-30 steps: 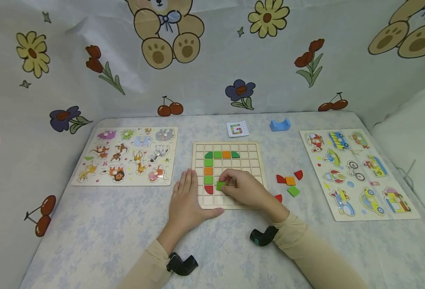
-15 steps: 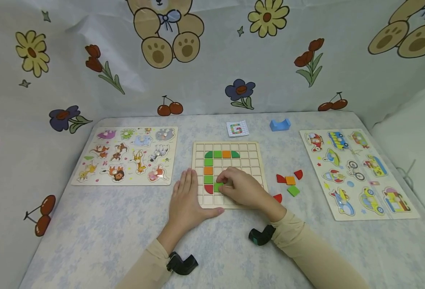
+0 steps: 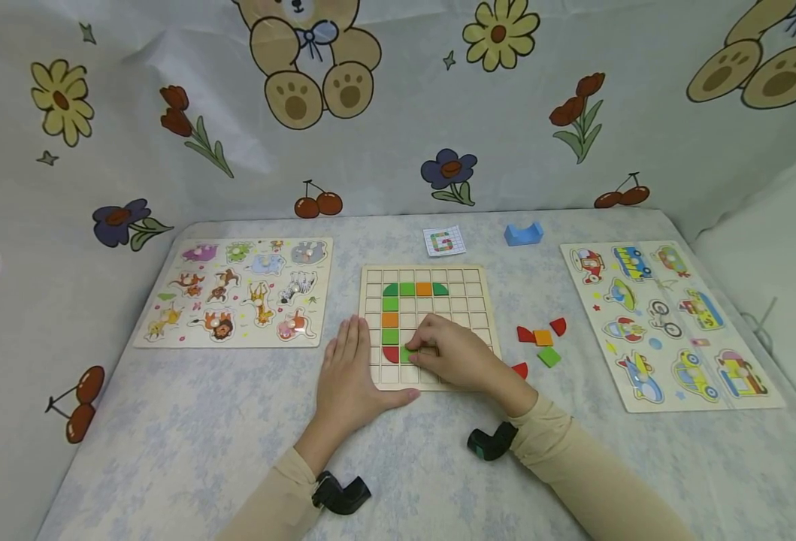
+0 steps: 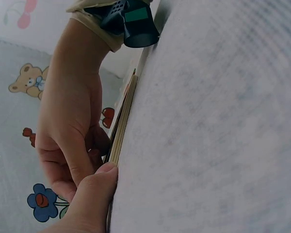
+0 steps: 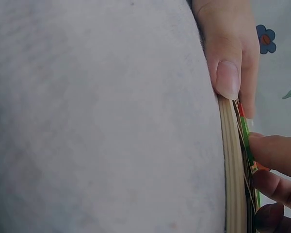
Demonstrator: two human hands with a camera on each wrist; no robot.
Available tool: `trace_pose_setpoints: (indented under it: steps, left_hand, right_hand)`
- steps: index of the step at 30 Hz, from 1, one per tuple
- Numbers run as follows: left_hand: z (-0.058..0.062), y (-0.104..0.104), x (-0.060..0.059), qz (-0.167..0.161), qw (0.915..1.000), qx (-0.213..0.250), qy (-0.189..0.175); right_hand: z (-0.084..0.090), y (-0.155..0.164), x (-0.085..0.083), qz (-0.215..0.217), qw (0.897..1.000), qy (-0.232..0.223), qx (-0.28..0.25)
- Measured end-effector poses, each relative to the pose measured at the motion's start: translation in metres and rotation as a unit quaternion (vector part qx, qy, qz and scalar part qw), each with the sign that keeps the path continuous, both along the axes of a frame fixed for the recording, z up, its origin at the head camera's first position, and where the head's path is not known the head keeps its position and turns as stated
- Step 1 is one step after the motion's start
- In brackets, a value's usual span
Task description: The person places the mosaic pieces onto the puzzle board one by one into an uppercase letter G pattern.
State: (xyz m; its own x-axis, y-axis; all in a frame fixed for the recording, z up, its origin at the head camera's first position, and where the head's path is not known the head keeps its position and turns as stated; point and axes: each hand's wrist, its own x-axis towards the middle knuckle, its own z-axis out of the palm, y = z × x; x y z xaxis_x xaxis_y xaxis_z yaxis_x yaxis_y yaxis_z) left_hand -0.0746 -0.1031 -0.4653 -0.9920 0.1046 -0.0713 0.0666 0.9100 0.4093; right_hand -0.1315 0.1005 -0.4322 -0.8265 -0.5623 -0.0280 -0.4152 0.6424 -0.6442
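A square wooden grid board lies mid-table in the head view. My left hand rests flat along its left edge, fingers straight, thumb at the near edge. Over the lower part of the board, my right hand has thumb and curled fingers at a green square tile. That tile sits beside a red quarter-round tile and is partly covered by the fingers. In the right wrist view the right thumb touches the tile from above. Green and orange tiles form a column and a top row, with dark green rounded corners.
Right of the board lie loose tiles: an orange square, a green square and several red quarter-rounds. Behind it are a pattern card and a blue holder. An animal puzzle and a vehicle puzzle flank the board.
My right hand has lowered the green square tile slightly toward me into the cell right of the red tile; its fingers have since shifted a little on it. The left hand has stayed still.
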Motion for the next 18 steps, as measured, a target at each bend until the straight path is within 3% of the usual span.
trace_pose_setpoints:
  steps: [8, 18]
  left_hand:
    - [-0.001, 0.001, 0.0, -0.001, 1.0, 0.0, 0.0]
    - [-0.001, 0.001, -0.001, 0.003, 1.0, 0.0, 0.001]
  right_hand:
    - [0.006, 0.009, 0.004, 0.004, 1.0, 0.005, -0.019]
    - [0.017, 0.067, 0.004, -0.071, 0.997, -0.006, 0.001]
